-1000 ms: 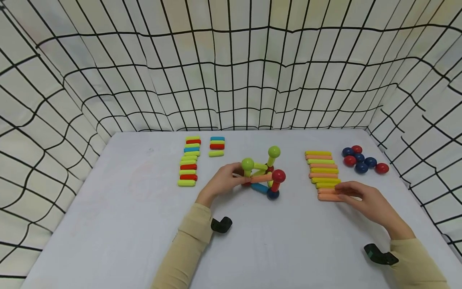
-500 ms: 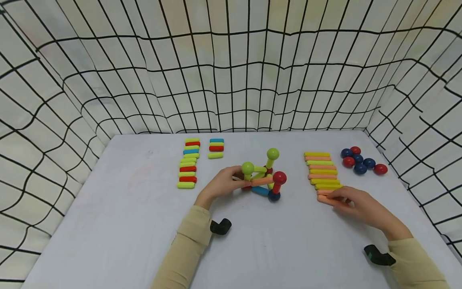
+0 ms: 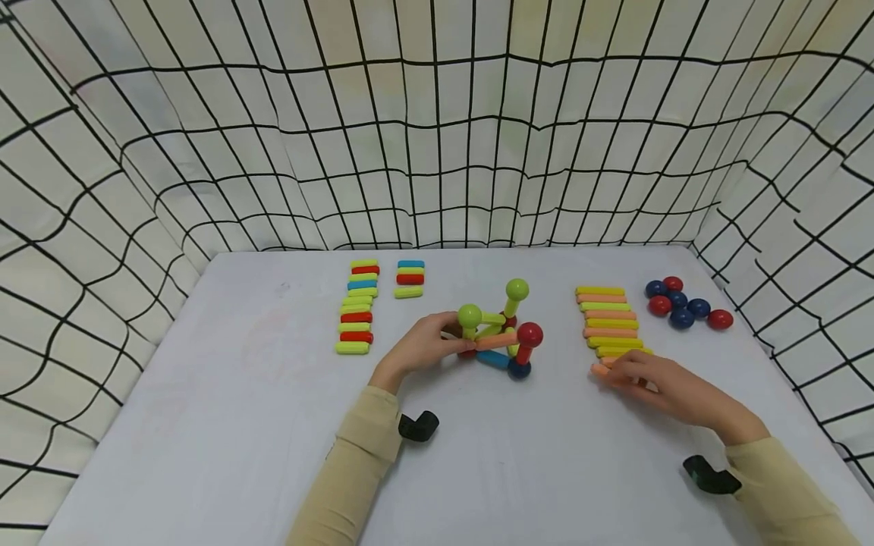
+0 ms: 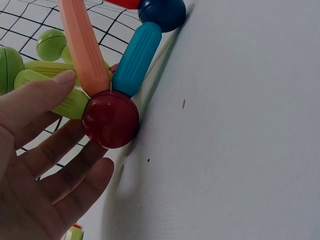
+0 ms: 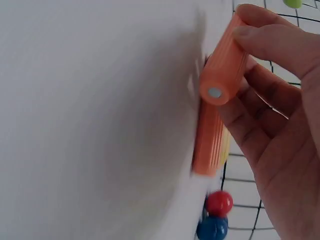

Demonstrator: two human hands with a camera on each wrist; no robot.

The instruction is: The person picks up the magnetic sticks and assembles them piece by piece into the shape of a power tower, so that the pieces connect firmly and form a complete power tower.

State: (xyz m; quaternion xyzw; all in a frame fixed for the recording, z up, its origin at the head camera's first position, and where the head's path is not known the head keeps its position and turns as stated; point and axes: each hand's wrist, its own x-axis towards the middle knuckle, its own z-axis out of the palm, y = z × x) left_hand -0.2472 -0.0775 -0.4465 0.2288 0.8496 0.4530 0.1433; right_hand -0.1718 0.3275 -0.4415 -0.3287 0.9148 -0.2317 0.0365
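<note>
A white wall with black grid lines point(image 3: 454, 186) stands round the back and sides of the desk point(image 3: 239, 425). The left hand point(image 3: 425, 345) grips a ball-and-stick frame point(image 3: 496, 341) mid-desk, partly hiding its left side. Further right lies a row of long sticks point(image 3: 611, 324), its near end covered by the right hand point(image 3: 672, 383). Short sticks point(image 3: 356, 309) lie in two lines left of the frame; loose balls point(image 3: 659, 305) sit beyond the row. The right hand pinches an orange stick point(image 5: 225, 60).

Red and blue balls point(image 3: 681, 318) huddle at right | short rods point(image 3: 356, 318) line two columns, left | black-gridded backdrop point(image 3: 451, 144) rises behind tabletop point(image 3: 225, 394)
</note>
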